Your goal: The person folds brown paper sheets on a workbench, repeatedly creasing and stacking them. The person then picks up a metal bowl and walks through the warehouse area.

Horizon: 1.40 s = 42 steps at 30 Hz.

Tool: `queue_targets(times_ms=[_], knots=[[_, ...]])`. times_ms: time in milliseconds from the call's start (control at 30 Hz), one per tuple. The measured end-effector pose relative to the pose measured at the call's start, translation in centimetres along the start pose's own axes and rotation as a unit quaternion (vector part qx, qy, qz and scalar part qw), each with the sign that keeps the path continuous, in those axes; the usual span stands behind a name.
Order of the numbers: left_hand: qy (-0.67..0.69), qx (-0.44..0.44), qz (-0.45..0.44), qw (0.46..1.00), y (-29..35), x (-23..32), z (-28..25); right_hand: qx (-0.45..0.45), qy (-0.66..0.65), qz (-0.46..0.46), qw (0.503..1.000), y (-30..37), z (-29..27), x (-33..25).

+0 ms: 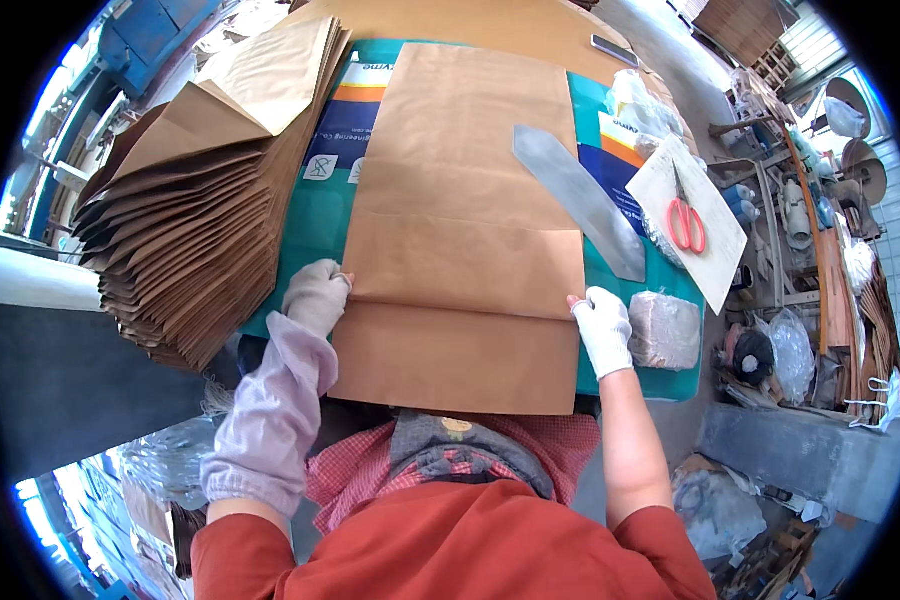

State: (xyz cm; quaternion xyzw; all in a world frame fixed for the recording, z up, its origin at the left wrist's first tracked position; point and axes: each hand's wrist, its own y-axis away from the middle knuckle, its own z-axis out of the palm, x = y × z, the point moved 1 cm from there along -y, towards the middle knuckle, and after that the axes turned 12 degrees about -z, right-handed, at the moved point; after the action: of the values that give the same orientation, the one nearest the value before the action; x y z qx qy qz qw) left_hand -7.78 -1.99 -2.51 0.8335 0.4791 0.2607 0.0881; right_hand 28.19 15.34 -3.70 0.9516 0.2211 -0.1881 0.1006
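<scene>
A large brown paper bag [462, 170] lies flat in front of me, its near end creased across and reaching past the table's near edge. My left hand [318, 296], in a whitish glove with bare fingertips, pinches the bag's left edge at the crease. On the opposite edge, my right hand [604, 326] in a similar glove is closed on the paper at about the same height. A flat grey metal plate [582, 205] with angled ends rests slantwise over the bag's right edge and onto the green covering.
A fanned stack of brown paper bags [195, 230] stands at the left. On the right, red-handled scissors [686, 224] lie on a white board [722, 250], with a plastic-wrapped block [665, 331] nearer me. A phone [615, 50] sits at the far right. Green printed sheeting [305, 235] covers the table.
</scene>
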Motion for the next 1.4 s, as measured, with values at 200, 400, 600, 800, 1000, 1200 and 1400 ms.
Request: queue_targets(times_ms=[200, 400, 600, 800, 1000, 1200, 1400], knots=[[-0.103, 0.171, 0.078, 0.977, -0.9, -1.5, 3.7, 0.118, 0.097, -0.012, 0.988, 1.3, 3.1, -0.5], [-0.160, 0.161, 0.065, 0.972, -1.5, -0.7, 3.7, 0.146, 0.149, -0.044, 0.977, 1.4, 4.0, -0.6], [-0.160, 0.151, 0.035, 0.975, -1.6, -0.1, 3.1, 0.212, 0.231, -0.133, 0.940, 1.1, 3.8, -0.8], [-0.130, 0.150, 0.062, 0.978, -1.5, 0.1, 3.4, 0.108, 0.128, -0.379, 0.910, -1.2, 4.7, -5.0], [-0.353, 0.081, 0.004, 0.932, -1.4, 4.5, 0.0, 0.051, 0.099, -0.373, 0.921, -3.1, 4.3, -5.3], [-0.024, 0.072, 0.608, 0.790, 1.0, 8.2, 6.9, 0.112, 0.084, -0.478, 0.867, -5.4, 7.9, -11.5], [-0.125, 0.125, 0.408, 0.896, -0.2, 1.8, 3.0, 0.057, 0.143, -0.342, 0.927, -2.3, 3.9, -3.4]])
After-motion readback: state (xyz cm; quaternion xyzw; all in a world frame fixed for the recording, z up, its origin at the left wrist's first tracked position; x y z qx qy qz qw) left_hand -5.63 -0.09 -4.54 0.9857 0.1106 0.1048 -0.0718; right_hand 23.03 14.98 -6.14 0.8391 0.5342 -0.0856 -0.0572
